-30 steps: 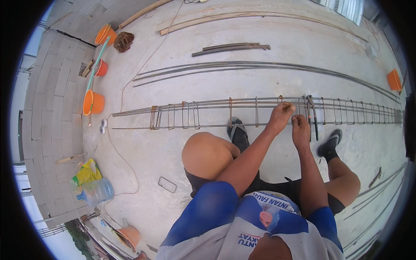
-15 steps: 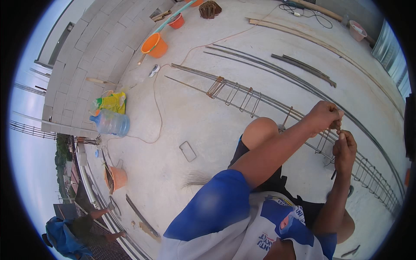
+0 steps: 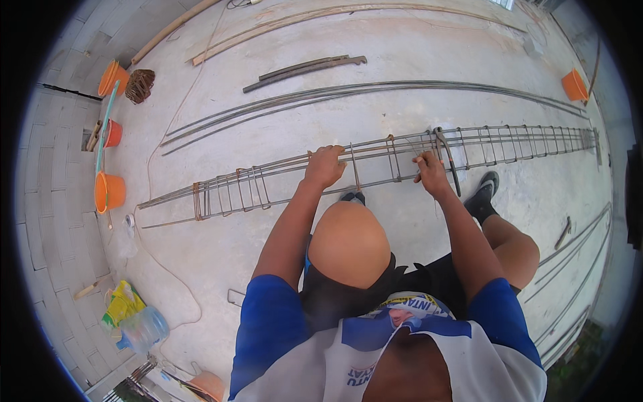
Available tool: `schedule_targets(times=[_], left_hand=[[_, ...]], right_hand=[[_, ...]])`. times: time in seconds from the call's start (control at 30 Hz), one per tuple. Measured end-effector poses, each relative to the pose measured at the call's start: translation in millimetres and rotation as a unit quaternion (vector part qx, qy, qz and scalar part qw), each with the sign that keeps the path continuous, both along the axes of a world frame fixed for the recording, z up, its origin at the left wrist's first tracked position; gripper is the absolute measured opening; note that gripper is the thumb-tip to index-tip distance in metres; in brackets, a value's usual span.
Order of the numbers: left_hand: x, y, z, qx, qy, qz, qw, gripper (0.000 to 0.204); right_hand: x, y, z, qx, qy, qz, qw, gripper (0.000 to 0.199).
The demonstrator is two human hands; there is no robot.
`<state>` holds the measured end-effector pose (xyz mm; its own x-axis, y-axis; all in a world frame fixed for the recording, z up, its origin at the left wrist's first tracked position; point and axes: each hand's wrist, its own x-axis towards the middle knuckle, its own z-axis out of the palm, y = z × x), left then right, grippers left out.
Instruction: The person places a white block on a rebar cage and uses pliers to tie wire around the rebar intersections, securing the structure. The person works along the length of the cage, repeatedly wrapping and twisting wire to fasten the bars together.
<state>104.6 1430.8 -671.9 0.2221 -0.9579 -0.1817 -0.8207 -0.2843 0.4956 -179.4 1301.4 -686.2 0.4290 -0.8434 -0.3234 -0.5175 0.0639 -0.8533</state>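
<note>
Head view: the steel rebar cage (image 3: 395,161) stretches across the concrete floor (image 3: 281,74), just ahead of the knees; here's the left hand (image 3: 326,167), fingers bent over its upper bars, though I cannot tell if they grip; and the right hand (image 3: 432,175), fingers curled, hold unclear, is just beside the pincers (image 3: 451,159); 3 orange buckets (image 3: 112,192) line the left.

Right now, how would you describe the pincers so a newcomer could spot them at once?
Find the long steel rebar cage stretching across the pale concrete floor. Just right of the person's right hand, the pincers lie across its bars. Their dark, curved handles set them apart from the straight bars and rectangular stirrups around them.
</note>
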Motion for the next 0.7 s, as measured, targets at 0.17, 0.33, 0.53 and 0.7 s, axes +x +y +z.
schedule_targets(times=[0.17, 0.33, 0.53, 0.7], left_hand=[[-7, -1, -57, -0.02, -0.115, 0.025, 0.993, 0.037], [-26, 3, -55, -0.067, -0.127, 0.049, 0.988, 0.039], [-22, 0, -79, -0.137, -0.191, 0.093, 0.968, 0.031], [-25, -6, -71, -0.054, -0.209, 0.096, 0.972, 0.012]], right_hand=[[27, -11, -31, -0.059, 0.004, 0.013, 0.998, 0.026], [21, -40, -67, -0.161, 0.123, 0.084, 0.976, 0.02], [45, -48, -54, -0.09, 0.101, 0.072, 0.988, 0.022], [52, -50, -53, -0.122, 0.118, 0.123, 0.978, 0.025]])
